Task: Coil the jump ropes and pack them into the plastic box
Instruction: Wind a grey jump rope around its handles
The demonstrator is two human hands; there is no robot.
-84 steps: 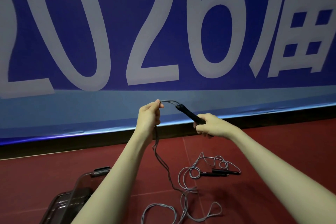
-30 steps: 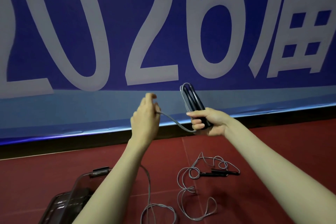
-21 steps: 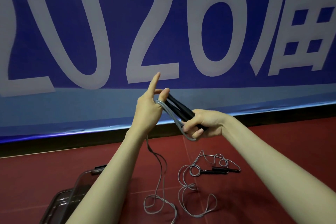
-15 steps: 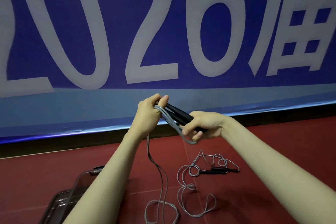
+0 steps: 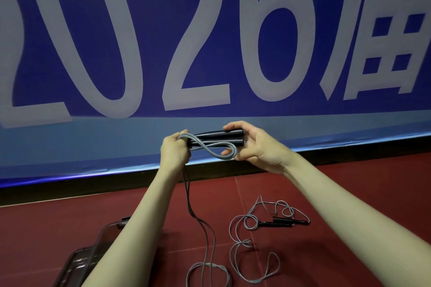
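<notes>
Two ropes in view, one held up, one on the floor. Behind everything hangs a blue banner (image 5: 210, 53) with large pale numerals "2026" and a character at right, over a lighter blue band and a dark baseboard. Below it, a dark red floor (image 5: 58, 228) with thin seam lines. At lower left, a clear dark-tinted box (image 5: 79, 263) sits on the floor, its lid raised, partly hidden by the left forearm. Second rope (image 5: 251, 237) lies loose on the floor right of centre, grey cord in scattered loops, its two black handles side by side near the far end of the tangle. Held rope: two black handles (image 5: 217, 138) lie level and together in front of the banner's light band. Right hand (image 5: 258, 147) grips their right ends, thumb on top, fingers curled beneath, one fingertip against the cord loop. Left hand (image 5: 173, 149) is closed around the handles' left ends and the cord there. Grey cord (image 5: 210, 148) crosses the handles in a figure-eight, then drops from the left fist down to loose coils on the floor near the bottom edge.
</notes>
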